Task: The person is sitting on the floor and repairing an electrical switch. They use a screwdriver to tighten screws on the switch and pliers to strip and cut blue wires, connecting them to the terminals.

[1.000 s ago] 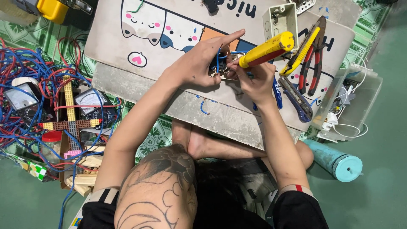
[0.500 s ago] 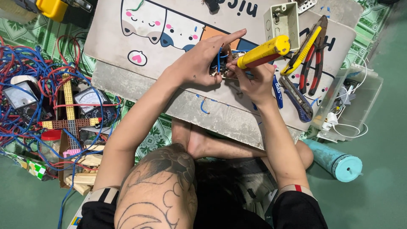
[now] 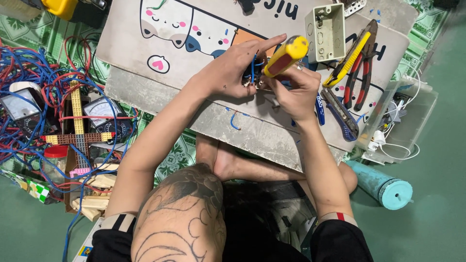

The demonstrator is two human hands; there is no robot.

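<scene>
hands (image 3: 264,80) meet mid-board (image 3: 145,85), junction box (image 3: 326,31) just beyond.

A big printed board (image 3: 194,53) is lying across the upper middle of the frame, pale grey with cartoon cat faces in white, blue and orange, a pink heart patch and black lettering along its top and right parts. At the far left, two meter dials are showing among the wires: a white-faced one (image 3: 17,106) at the left edge, and a second (image 3: 101,108) just right of it in a dark case. At the lower left, a small green-and-white checked box (image 3: 38,190) is lying near the edge. A white box corner (image 3: 87,247) with a blue and yellow mark is peeking in at the bottom left.
</scene>
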